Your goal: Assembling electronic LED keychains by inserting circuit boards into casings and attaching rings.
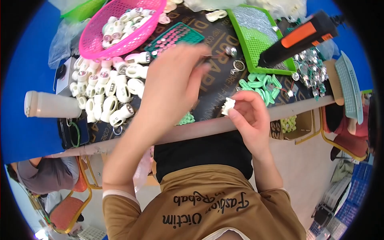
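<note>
The right hand [251, 118] pinches a white piece [228, 107], apart from the left hand [176, 72], whose grip I cannot tell.

whitish bottle [52, 105] at left, seated person [52, 176] in grey, yellow-framed reddish chair [66, 212]; blue crates [362, 192] at lower right

Left hand [172, 76] motion-blurred; contents, if any, indeterminable. It covers the lower part of the dark green tray [195, 37]. Left forearm partly hides the small mint-green pieces [186, 119], too small to identify. White piece [228, 106]: one end concealed by the fingertips of the right hand [253, 118]; surface detail unresolved. Pink basket [116, 51] cut off at upper edge. Black tool [280, 52] obscures part of the bright green tray [241, 42].
</note>
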{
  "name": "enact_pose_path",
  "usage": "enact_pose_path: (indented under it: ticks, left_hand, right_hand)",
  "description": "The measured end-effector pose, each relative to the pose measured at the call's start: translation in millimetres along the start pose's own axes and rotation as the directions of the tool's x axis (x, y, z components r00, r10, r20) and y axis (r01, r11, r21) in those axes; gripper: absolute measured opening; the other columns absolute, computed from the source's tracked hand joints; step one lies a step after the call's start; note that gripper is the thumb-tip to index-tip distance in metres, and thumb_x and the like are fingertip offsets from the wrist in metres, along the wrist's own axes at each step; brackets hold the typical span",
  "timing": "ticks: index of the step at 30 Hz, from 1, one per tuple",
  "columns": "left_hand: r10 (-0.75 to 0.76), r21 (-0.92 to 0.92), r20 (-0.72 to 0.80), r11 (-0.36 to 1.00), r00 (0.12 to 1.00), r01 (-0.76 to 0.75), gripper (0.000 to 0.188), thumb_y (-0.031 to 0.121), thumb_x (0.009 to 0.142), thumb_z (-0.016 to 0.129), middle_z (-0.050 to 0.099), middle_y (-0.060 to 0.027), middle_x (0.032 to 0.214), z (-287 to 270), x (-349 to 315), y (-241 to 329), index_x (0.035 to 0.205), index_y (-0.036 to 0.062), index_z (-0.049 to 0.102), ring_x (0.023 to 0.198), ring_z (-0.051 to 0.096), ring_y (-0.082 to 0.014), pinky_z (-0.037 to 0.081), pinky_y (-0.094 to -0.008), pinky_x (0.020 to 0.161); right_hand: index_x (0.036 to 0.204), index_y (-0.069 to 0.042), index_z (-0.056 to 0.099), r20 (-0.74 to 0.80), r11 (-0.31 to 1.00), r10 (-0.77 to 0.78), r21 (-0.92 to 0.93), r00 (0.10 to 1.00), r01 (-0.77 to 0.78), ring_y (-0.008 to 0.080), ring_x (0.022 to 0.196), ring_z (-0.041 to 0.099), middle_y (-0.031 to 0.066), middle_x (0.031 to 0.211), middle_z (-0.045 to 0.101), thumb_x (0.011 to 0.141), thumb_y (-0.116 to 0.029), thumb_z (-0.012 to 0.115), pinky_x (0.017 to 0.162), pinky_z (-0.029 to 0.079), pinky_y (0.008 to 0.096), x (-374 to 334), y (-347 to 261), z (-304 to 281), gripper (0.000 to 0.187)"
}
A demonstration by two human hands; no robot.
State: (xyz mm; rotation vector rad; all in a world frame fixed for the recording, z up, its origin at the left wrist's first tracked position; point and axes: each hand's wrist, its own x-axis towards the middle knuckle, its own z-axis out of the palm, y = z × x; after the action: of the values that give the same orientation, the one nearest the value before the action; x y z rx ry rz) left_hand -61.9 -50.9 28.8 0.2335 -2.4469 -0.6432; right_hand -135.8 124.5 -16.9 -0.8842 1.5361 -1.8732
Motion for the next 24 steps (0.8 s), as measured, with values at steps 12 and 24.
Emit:
enact_pose_path:
  ticks: [12,24]
  left_hand:
    - [-0.484,-0.680,0.246,0.531,0.840,0.506,0.024,-0.008,0.072,0.061,0.059,-0.0071,0.088,12.2,-82.5,34.7,0.095,-0.0023,0.057,0.077,0.060,-0.0130,0.049,-0.0229,0.069]
    - [-0.543,-0.902,0.185,0.238,0.819,0.361,0.027,0.004,0.080,0.057,0.056,-0.0063,0.086,-2.5,-98.3,0.6,0.105,-0.0020,0.049,0.075,0.055,-0.0130,0.046,-0.0238,0.065]
  right_hand:
    - [0.082,-0.002,0.059,0.186,0.775,-0.194,-0.573,0.963,0.266,0.0199,0.074,0.056,0.0069,0.079,0.059,0.070,-0.003,0.062,0.068,0.044,0.0287,1.1,-25.1,-28.3,0.012]
    - [0.083,-0.006,0.061,0.099,-0.157,-0.333,-0.986,0.938,0.049,0.0268,0.083,0.051,0.0094,0.084,0.055,0.071,-0.012,0.062,0.073,0.041,0.0352,80.8,-61.0,-193.2,0.014]
